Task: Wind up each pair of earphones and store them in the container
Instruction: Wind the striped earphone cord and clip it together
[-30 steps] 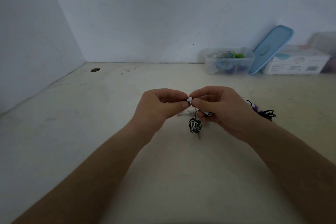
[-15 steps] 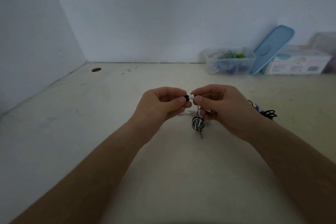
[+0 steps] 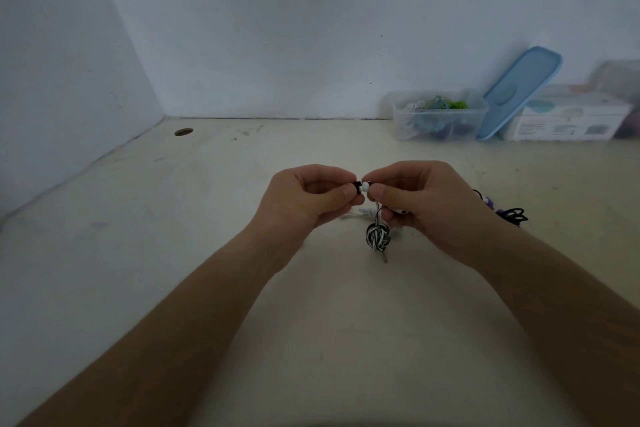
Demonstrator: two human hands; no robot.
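The left hand pinches one earbud of the striped earphones. The right hand pinches the other, and the wound bundle dangles below, over the desk. If either pinch loosens, the coil may unravel. The container stands well apart, back right.

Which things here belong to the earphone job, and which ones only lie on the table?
Belong to the job:
- black-and-white earphones, pinched by the left hand and the right hand
- black and purple earphones, waiting on the table
- clear container
- blue lid, leaning beside it

Just lying about:
- white box
- table hole
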